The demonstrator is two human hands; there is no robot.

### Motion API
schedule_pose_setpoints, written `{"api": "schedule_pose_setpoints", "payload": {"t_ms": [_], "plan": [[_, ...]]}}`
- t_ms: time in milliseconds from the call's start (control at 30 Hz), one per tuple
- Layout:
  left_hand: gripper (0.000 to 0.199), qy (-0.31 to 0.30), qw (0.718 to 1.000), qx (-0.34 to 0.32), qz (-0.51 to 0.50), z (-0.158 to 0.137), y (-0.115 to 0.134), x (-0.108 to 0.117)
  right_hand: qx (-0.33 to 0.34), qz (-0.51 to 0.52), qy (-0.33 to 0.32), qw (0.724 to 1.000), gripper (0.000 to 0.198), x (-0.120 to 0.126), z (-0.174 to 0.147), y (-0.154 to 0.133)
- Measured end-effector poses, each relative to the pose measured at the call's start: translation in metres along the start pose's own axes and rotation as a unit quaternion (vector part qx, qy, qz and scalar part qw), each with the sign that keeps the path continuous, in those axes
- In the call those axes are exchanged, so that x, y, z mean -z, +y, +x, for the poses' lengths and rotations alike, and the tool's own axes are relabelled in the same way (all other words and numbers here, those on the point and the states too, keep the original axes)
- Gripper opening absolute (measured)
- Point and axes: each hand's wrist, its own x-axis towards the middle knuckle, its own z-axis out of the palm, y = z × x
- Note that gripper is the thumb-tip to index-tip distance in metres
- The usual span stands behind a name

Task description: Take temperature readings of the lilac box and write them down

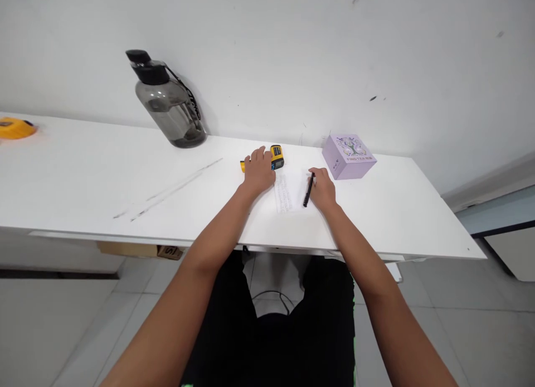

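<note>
Forearms (368, 264) lead to the right hand (324, 190), gripping a pen (309, 190), axis one-to-seven, paper (289, 193) at nine o'clock; left hand (259, 172) covers a yellow gadget (277, 155), grip unclear.

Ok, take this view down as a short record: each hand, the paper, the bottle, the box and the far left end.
Left hand: palm down over a yellow and black device
Right hand: holding a black pen
Paper: on the white table, between the hands, writing on its left part
Bottle: grey, see-through, black lid, standing near the wall
Box: purple, beyond the right hand
Far left: yellow object, cut off by the picture edge
</note>
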Motion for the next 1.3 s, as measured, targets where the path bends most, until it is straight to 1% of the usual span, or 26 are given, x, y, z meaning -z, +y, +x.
{"api": "schedule_pose_setpoints", "payload": {"t_ms": [67,133,167,233,300,367,400,467,500,533,600,667,700,767,833,900,1000,1067,1100,1133,1167,1200,1233,1300], "plan": [[0.055,-0.001,1.0,0.017,0.01,0.0,-0.001,-0.003,-0.014,-0.016,-0.015,1.0,0.043,-0.002,0.002,0.002],[0.056,-0.007,0.999,0.033,0.022,0.0,-0.004,-0.006,-0.019,-0.029,-0.026,0.999,0.046,-0.003,0.003,0.004],[0.057,-0.01,0.999,0.038,0.028,0.0,-0.005,-0.007,-0.011,-0.031,-0.034,0.999,0.046,-0.003,0.003,0.005],[0.06,-0.015,0.998,0.042,0.038,0.001,-0.007,-0.009,0.028,-0.022,-0.042,0.999,0.044,-0.001,0.005,0.008],[0.061,-0.02,0.998,0.044,0.047,0.002,-0.009,-0.007,0.078,-0.009,-0.017,0.997,0.039,0.004,0.008,0.012],[0.059,-0.035,0.997,0.048,0.051,0.004,-0.01,-0.004,0.093,-0.019,0.058,0.994,0.036,0.01,0.013,0.018],[0.057,-0.046,0.996,0.051,0.051,0.004,-0.01,-0.002,0.082,-0.035,0.107,0.99,0.035,0.013,0.015,0.021],[0.053,-0.067,0.995,0.064,0.045,0.006,-0.011,0.002,0.031,-0.072,0.201,0.977,0.035,0.02,0.019,0.029],[0.053,-0.073,0.994,0.074,0.041,0.007,-0.011,0.003,0.0,-0.087,0.234,0.968,0.04,0.022,0.021,0.033],[0.055,-0.078,0.993,0.084,0.038,0.008,-0.011,0.003,-0.032,-0.096,0.254,0.962,0.051,0.024,0.023,0.037],[0.06,-0.09,0.99,0.101,0.03,0.009,-0.01,0.003,-0.098,-0.094,0.256,0.957,0.079,0.026,0.027,0.046],[0.063,-0.104,0.988,0.113,0.023,0.011,-0.01,0.002,-0.167,-0.072,0.228,0.957,0.104,0.026,0.031,0.054],[0.064,-0.109,0.987,0.118,0.022,0.011,-0.01,0.002,-0.201,-0.056,0.212,0.955,0.112,0.026,0.033,0.057],[0.064,-0.111,0.986,0.123,0.023,0.012,-0.01,0.003,-0.252,-0.019,0.186,0.949,0.123,0.027,0.035,0.061],[0.062,-0.111,0.986,0.124,0.026,0.011,-0.011,0.004,-0.272,0.017,0.173,0.947,0.126,0.03,0.035,0.063],[0.059,-0.119,0.985,0.124,0.033,0.011,-0.012,0.005,-0.248,0.043,0.16,0.954,0.119,0.034,0.034,0.063],[0.058,-0.116,0.986,0.112,0.036,0.012,-0.015,0.005,-0.214,0.112,0.212,0.947,0.104,0.037,0.032,0.058],[0.056,-0.1,0.989,0.104,0.032,0.012,-0.018,0.004,-0.212,0.192,0.259,0.923,0.094,0.038,0.032,0.052],[0.056,-0.093,0.99,0.098,0.028,0.012,-0.019,0.004,-0.213,0.249,0.286,0.9,0.09,0.039,0.032,0.048],[0.055,-0.085,0.991,0.097,0.026,0.012,-0.02,0.004,-0.218,0.324,0.302,0.87,0.089,0.04,0.032,0.044],[0.054,-0.079,0.992,0.095,0.018,0.011,-0.021,0.004,-0.229,0.417,0.3,0.827,0.087,0.042,0.032,0.039],[0.054,-0.074,0.992,0.098,0.005,0.011,-0.022,0.004,-0.246,0.511,0.272,0.777,0.082,0.043,0.031,0.035],[0.054,-0.072,0.992,0.106,-0.017,0.011,-0.023,0.004,-0.263,0.587,0.231,0.73,0.074,0.045,0.03,0.031],[0.056,-0.052,0.986,0.118,-0.108,0.012,-0.023,0.005,-0.25,0.699,0.159,0.651,0.061,0.048,0.028,0.024]]}}
